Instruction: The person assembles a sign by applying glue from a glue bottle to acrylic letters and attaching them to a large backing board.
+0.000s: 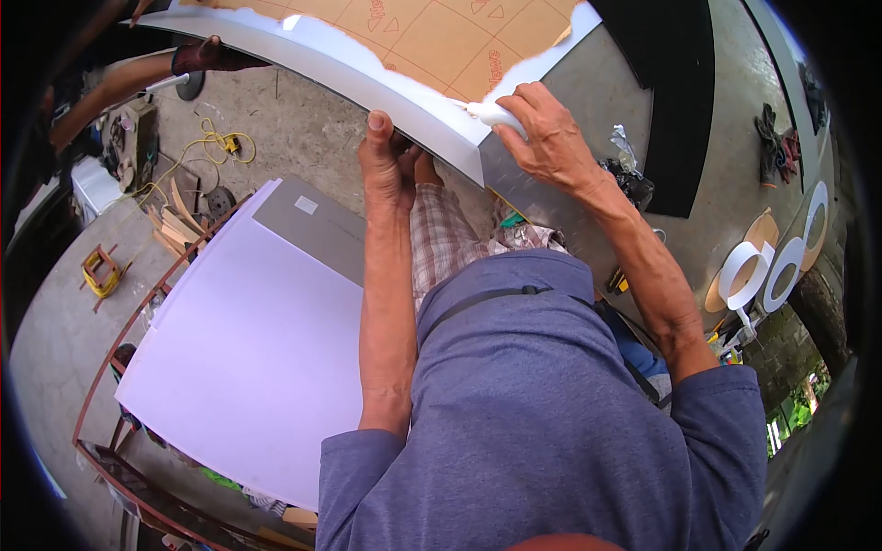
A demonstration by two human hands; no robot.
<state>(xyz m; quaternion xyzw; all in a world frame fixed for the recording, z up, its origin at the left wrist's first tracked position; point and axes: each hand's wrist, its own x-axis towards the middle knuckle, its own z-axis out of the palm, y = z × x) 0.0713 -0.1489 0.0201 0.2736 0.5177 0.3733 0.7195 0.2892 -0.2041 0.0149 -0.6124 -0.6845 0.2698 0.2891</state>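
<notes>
A large white panel point(423, 103) with brown, red-printed protective paper point(432, 46) on its face spans the top of the view; the paper's edge is torn. My left hand point(388, 165) grips the panel's lower edge, thumb up on the rim, fingers partly hidden behind it. Near the panel's right corner, my right hand point(542, 133) is closed round a white object point(496, 118), whose tip lies at the torn paper edge. I cannot tell whether it is a tool or peeled film.
Another person's gloved hand point(209, 57) is at the panel's upper left. White sheets point(248, 340) lie at the left, with a yellow cord point(216, 140) beyond. Black sheets point(684, 110) and a plastic bag point(632, 184) are at the right, with white rings point(783, 274) farther off.
</notes>
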